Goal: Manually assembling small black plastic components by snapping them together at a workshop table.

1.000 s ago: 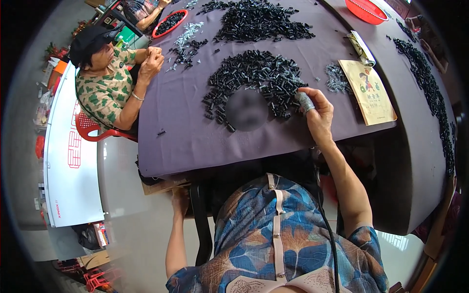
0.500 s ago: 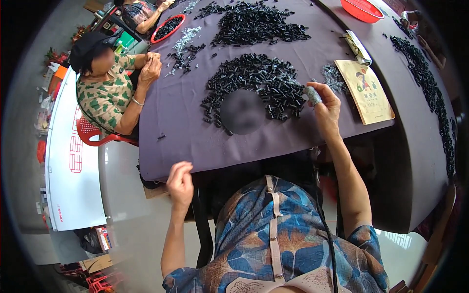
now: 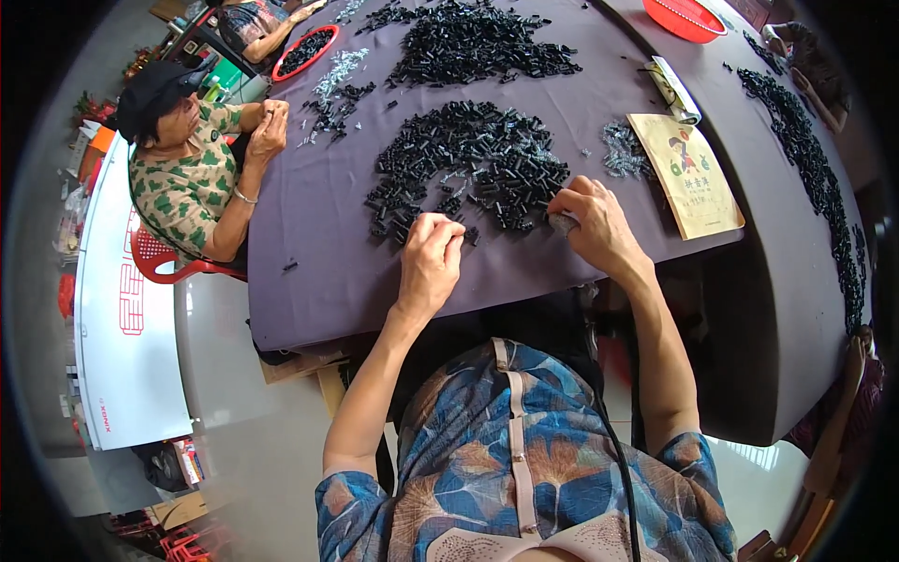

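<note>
A heap of small black tube-like pieces lies before me on the grey-purple tablecloth. At the heap's near edge is my left hand, fingers pinched together; whatever is between the fingertips is too small to make out. Loose black pieces lie next to them. My right hand is closed at the heap's near right side, around a short grey, rough-looking cylinder partly hidden by the fingers. Beyond that hand lies a small pile of clear pieces.
A yellow booklet lies at the right, with a white packet behind it. Farther back are another black heap and a red basket. A co-worker sits at the left; other people work around the table.
My left hand has risen from below the table edge and moved right to the heap. My right hand has lowered to the table with the grey cylinder. A dark blurred round patch over the heap is gone.
</note>
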Available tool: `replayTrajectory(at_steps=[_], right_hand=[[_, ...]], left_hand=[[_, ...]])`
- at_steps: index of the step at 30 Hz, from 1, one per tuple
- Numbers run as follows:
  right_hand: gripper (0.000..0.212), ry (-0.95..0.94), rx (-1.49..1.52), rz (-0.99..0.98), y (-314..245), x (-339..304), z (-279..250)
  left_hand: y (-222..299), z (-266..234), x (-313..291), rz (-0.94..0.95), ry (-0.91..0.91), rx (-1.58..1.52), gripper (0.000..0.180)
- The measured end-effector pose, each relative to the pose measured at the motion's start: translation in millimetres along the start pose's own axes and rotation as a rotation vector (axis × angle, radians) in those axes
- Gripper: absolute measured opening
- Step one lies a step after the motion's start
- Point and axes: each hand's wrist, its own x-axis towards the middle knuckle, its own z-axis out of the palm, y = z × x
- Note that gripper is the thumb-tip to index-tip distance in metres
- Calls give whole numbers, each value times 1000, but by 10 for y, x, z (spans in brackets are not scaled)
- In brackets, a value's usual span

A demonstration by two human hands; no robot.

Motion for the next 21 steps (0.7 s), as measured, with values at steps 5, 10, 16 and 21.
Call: replayTrajectory(at_steps=[5,10,16,21], right_hand=[[23,-3,-47,-15,9,-6,103],[24,-28,-71,-16,-46,6,141],[23,-41,-42,-79,-71,12,106],[21,-63,1,-83,-64,9,99]], left_hand=[[32,98,75,70,8,24,10],[92,141,-32,42,72,49,11],[94,144,-56,46,49,88,13],[75,157,-79,40,74,103,14]])
